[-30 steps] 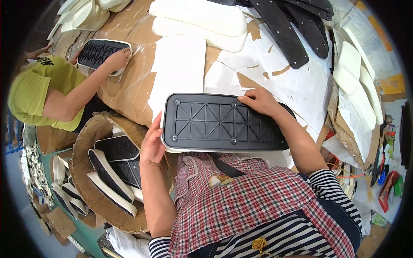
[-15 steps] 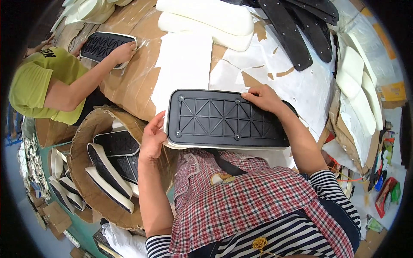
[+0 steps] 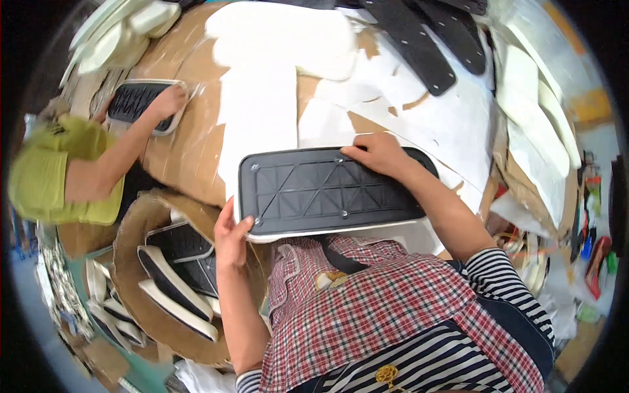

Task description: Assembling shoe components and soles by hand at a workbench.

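Note:
In front of my waist is a long black plastic panel (image 3: 288, 196) with rounded corners, triangular ribs, a cream cushioned rim and metal studs. My left hand (image 3: 230, 230) grips its left end, thumb at the lower left corner. My right hand (image 3: 379, 154) holds the far edge, right of the middle, thumb lying on the black face. The fingers under the panel are hidden.
At left, a co-worker in a yellow-green shirt (image 3: 46, 180) handles a similar panel (image 3: 137, 108). A round cardboard bin (image 3: 124, 262) holds several finished-looking pads (image 3: 173, 281). White foam pads (image 3: 282, 39) and black plates (image 3: 419, 52) lie on the far tabletop; more white pads (image 3: 524, 98) stand right.
The whole view has shifted and blurred slightly. The panel now shows its left end tilted a little lower, still in both hands. My right hand keeps its place on the far edge.

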The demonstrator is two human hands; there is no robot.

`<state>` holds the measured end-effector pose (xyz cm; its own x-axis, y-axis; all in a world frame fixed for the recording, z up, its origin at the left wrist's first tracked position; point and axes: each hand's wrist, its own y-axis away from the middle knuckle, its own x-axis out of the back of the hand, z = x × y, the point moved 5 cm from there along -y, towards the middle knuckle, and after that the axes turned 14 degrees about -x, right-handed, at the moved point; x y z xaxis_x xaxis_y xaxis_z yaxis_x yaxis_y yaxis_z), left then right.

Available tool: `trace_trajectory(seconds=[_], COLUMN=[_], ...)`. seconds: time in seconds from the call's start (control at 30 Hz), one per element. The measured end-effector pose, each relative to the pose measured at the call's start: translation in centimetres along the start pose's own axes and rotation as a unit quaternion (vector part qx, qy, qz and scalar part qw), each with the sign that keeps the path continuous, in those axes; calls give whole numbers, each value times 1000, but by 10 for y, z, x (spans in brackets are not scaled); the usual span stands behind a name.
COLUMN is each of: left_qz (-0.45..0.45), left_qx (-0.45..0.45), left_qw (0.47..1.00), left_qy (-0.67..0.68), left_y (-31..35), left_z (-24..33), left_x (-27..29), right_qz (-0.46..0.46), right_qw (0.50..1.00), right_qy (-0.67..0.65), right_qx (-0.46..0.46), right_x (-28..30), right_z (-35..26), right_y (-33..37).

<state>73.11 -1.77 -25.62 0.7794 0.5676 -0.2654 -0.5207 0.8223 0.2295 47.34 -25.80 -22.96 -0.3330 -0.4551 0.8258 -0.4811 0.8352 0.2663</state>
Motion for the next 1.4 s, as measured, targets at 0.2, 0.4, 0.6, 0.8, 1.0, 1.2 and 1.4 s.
trace_trajectory(seconds=[0.2,0.4,0.6,0.8,1.0,1.2,1.4], left_qz=[24,-13,-398,-556,-546,-486,72], left_qx=[19,-192,-377,-349,-359,-341,-227], left_qw=[999,889,700,451,466,635,700], left_qy=[-18,-416,-457,-605,-596,-494,-673], left_y=[-6,-50,4,35,16,-22,-62], left_z=[30,59,31,-59,-69,-26,64], left_x=[2,-39,-305,-342,-327,-290,-57], right_qz=[233,63,-70,-32,-46,-67,-30], right_qw=[957,950,751,705,711,803,718], right_qy=[-167,-239,-620,-682,-676,-546,-647], right_qx=[52,-192,-215,-193,-186,-228,-254], right_x=[44,42,-37,-41,-40,-24,-35], right_z=[44,197,192,173,168,148,160], right_y=[33,109,167,156,138,122,124])
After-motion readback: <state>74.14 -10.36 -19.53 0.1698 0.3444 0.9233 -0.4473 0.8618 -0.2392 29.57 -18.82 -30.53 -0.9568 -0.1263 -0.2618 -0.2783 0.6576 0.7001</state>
